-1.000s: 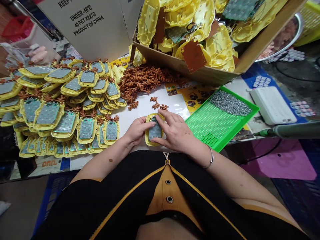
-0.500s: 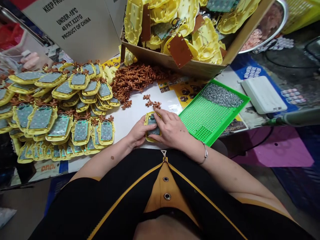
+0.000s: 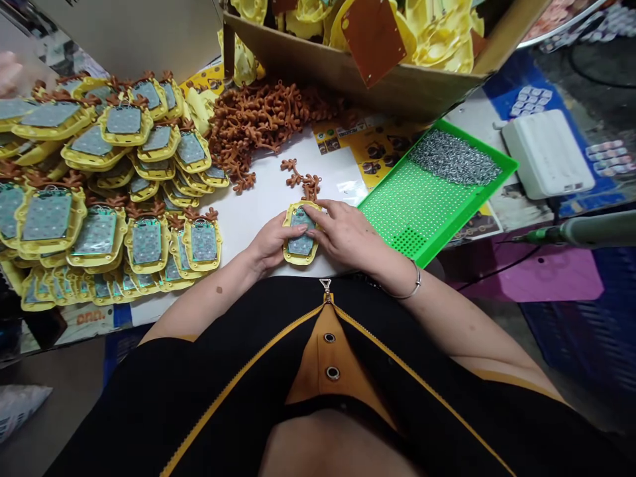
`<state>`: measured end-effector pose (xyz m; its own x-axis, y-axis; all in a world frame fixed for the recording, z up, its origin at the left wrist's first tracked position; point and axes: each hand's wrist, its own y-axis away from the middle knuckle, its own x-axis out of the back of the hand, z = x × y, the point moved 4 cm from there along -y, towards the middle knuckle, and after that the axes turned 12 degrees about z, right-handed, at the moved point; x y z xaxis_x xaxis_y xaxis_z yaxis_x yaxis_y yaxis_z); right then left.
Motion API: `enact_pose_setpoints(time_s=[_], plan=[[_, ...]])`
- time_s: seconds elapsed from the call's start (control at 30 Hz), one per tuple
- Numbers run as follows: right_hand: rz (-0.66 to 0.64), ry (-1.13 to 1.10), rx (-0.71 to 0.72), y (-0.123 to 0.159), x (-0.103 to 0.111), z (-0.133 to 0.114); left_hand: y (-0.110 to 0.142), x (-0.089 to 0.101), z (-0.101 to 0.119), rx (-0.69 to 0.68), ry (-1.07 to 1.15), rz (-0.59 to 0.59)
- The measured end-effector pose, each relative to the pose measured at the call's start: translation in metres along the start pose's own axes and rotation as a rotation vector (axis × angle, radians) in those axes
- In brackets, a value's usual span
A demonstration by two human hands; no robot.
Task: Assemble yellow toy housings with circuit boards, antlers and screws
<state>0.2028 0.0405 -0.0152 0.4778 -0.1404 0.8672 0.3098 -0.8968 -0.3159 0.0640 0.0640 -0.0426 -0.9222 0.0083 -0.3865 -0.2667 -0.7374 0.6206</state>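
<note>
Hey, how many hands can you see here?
2: the left hand, holding the left side of a yellow casing, and the right hand, at its right side.

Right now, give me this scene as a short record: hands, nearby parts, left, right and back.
Left hand: gripping a yellow casing, thumb over its face
Right hand: touching the same casing
Nearby: brown branched pieces, just beyond; attachment unclear
Left: stacked similar casings
Right: green tray with small metal pieces
Back: cardboard box of yellow shells
</note>
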Motion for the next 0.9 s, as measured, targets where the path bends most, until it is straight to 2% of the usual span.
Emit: enact_pose_setpoints(time_s=[0.2,0.73,0.8,0.9], plan=[[-0.012,0.111,-0.018,0.000,-0.004,0.000,0.000,0.001,0.000,0.021,0.027,-0.016],[0.079,0.176,0.002,0.005,-0.012,-0.006,-0.003,0.003,0.001,0.002,-0.037,-0.055],[0.144,0.128,0.001,0.007,0.001,-0.001,-0.001,0.004,0.002,0.001,-0.045,-0.053],[0.310,-0.002,-0.103,0.024,0.052,0.026,0.004,0.005,0.002,0.038,-0.106,-0.065]])
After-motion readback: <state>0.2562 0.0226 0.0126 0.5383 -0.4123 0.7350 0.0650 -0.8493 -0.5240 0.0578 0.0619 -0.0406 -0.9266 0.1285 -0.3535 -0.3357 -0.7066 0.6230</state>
